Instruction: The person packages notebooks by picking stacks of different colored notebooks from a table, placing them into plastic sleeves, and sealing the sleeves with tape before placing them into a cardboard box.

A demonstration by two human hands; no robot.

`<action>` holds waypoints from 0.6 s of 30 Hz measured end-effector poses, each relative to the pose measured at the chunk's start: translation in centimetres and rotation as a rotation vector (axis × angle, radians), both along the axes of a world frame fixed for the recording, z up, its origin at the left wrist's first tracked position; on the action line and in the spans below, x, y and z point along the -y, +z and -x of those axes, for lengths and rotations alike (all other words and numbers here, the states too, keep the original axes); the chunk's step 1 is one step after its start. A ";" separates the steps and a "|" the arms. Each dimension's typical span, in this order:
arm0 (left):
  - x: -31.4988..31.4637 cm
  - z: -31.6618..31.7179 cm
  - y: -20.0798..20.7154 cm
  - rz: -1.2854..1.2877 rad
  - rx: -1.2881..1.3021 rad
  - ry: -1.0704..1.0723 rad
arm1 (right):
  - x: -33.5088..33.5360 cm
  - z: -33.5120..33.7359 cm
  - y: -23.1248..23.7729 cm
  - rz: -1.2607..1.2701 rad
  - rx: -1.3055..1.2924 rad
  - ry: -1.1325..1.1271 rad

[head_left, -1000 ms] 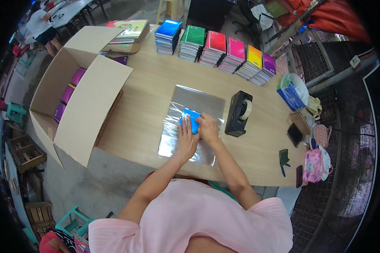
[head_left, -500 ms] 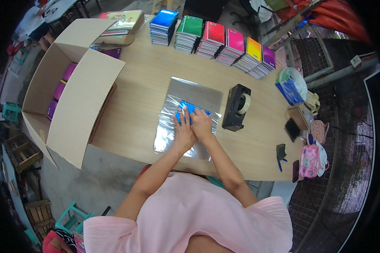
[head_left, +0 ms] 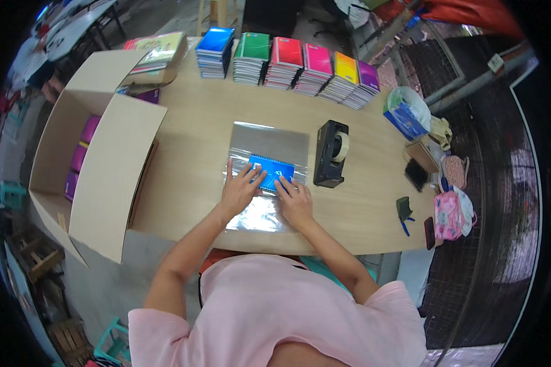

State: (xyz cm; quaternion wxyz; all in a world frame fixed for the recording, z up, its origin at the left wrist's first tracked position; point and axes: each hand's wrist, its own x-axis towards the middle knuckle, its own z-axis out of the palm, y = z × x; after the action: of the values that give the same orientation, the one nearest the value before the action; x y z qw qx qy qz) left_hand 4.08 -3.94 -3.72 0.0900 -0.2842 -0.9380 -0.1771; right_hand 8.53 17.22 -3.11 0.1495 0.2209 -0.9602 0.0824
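A small blue spiral notebook (head_left: 274, 171) lies on clear plastic sheets (head_left: 269, 136) in the middle of the table. My left hand (head_left: 240, 191) rests over the notebook's left edge with its fingers spread. At the lower right edge, my right hand (head_left: 296, 200) has its fingertips on the notebook and the plastic, fingers apart. Neither hand grips anything. Just right of the sheets stands a black tape dispenser (head_left: 324, 165) with a roll of tape (head_left: 343, 148).
Notebook stacks line the far edge, from blue (head_left: 214, 52) to purple (head_left: 366, 76). An open cardboard box (head_left: 113, 162) with purple packs stands at left. On the right are a lined bin (head_left: 407, 116), a brush (head_left: 416, 175), a blue-handled tool (head_left: 405, 215) and a pink pouch (head_left: 448, 219).
My hands, close together on the notebook before, have moved apart to its left and lower right. More of the blue cover shows now. The whole view has shifted slightly.
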 end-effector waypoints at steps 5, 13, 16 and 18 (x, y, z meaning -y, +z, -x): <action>-0.9 -1.3 -0.3 0.006 -0.001 0.095 | -10.2 2.6 1.8 0.596 -0.203 -0.614; -1.2 -0.8 -0.1 -0.034 -0.055 0.071 | -15.6 4.5 -0.8 0.992 0.250 -0.795; -0.3 -1.0 -0.4 -0.044 -0.055 0.088 | -12.1 1.4 -2.1 1.384 0.314 -0.937; -0.1 -1.3 -0.6 -0.063 -0.035 0.096 | -9.0 1.0 -1.2 2.168 0.595 -1.107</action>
State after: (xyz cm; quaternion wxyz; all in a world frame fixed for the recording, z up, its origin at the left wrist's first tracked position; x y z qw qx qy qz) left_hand 5.36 -3.80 -4.34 0.1236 -0.2389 -0.9427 -0.1972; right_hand 7.55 26.23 -4.31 0.0462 -0.4754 -0.3589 0.8019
